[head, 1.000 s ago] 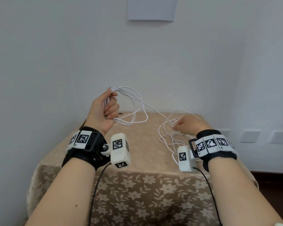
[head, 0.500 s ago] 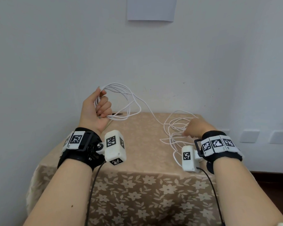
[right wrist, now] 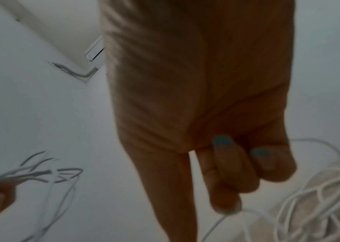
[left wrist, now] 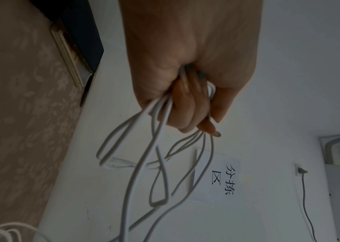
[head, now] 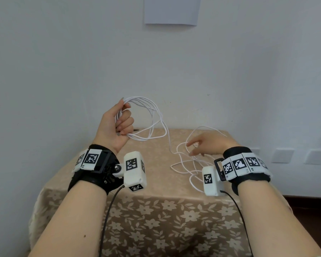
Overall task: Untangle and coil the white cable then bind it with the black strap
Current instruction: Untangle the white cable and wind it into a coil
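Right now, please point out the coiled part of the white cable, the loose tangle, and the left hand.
coiled loops (head: 152,115), head view, right arc.
loose tangle (head: 183,164), head view, strands on table.
left hand (head: 117,127), head view, palm.

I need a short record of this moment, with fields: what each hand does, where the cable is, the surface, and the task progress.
left hand: left hand raised, fingers curled round several loops of the white cable
right hand: right hand low over the loose cable, fingers spread; whether it pinches a strand is unclear
cable: partly coiled in the left hand, the rest tangled on the table
surface: table with a beige flowered cloth
progress: coiling not finished; black strap not identifiable
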